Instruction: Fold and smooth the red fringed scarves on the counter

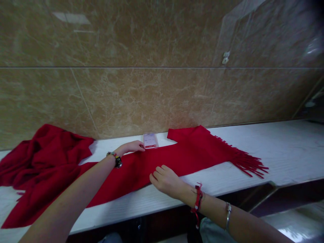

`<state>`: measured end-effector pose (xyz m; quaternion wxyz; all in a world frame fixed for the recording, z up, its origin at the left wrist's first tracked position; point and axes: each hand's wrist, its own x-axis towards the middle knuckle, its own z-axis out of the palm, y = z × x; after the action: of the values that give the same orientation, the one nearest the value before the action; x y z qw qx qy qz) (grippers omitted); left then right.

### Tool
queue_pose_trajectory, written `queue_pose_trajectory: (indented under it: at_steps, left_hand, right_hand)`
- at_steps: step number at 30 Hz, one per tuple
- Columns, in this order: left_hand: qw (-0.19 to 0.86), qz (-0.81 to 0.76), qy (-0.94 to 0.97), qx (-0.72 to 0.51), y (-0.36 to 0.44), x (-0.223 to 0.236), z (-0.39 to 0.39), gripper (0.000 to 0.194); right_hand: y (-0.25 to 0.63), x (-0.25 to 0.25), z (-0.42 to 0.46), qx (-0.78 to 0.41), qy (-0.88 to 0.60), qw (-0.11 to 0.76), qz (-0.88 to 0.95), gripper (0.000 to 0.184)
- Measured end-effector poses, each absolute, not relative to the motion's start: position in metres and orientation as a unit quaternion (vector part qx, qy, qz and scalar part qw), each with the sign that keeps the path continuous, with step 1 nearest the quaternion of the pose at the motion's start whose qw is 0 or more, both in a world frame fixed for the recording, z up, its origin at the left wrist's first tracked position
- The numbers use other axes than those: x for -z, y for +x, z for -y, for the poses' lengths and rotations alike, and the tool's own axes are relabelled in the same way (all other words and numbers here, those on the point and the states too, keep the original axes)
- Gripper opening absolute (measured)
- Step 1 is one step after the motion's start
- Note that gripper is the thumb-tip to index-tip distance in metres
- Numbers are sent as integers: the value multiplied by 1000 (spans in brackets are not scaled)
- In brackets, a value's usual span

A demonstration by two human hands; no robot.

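A long red scarf (pixel 199 152) lies spread across the white bench top, its fringe at the right end and its left part bunched in a heap. At the scarf's far edge, my left hand (pixel 133 146) is closed in a pinch on the fabric, fingertips beside a small stack of clear-wrapped cards or packets (pixel 150 140). My right hand (pixel 165 180) is curled at the near edge, thumb and fingers together on the cloth; the exact grip is partly hidden. One corner of the scarf folds back near the wall.
The white bench top (pixel 286 148) runs along a brown marble-tiled wall (pixel 141 98). Small white hooks or fittings (pixel 225 58) are fixed to the wall at upper right. Dark open space lies below the bench's front edge.
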<state>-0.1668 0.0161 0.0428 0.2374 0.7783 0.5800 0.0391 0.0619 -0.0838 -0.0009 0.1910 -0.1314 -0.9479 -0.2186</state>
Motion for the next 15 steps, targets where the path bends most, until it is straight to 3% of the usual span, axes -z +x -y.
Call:
queue_pose_trajectory:
  at_steps: [15]
  left_hand:
    - [268,-577,771,-25,-146,-53,-23,22]
  right_hand:
    - [65,-1,93,204,-153,206,945,5]
